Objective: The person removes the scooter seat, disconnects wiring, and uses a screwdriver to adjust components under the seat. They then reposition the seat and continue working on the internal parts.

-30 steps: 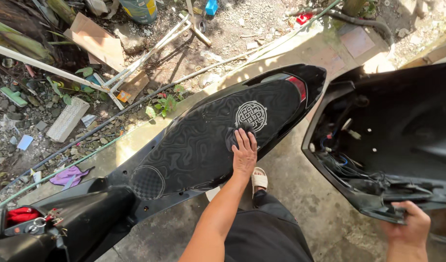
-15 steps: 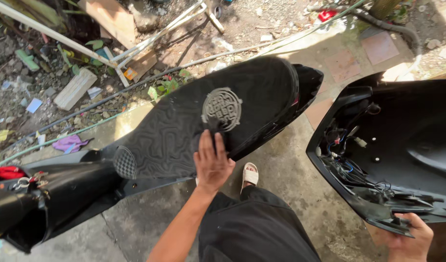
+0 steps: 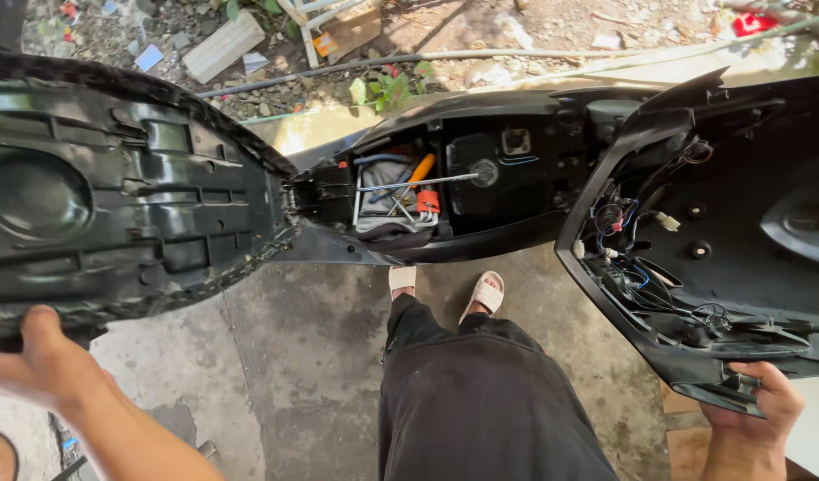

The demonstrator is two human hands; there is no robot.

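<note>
Black ribbed plastic scooter seat (image 3: 115, 205) already raised, our left hand (image 3: 35, 356) gripping its edge. Right of seat: open storage compartment (image 3: 445, 191); our right hand (image 3: 753, 405) fingers clenched on black wired body panel (image 3: 739, 240).

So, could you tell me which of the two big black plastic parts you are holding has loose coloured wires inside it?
The black plastic body panel gripped by the right hand; the ribbed underside of the raised seat shows none.
</note>
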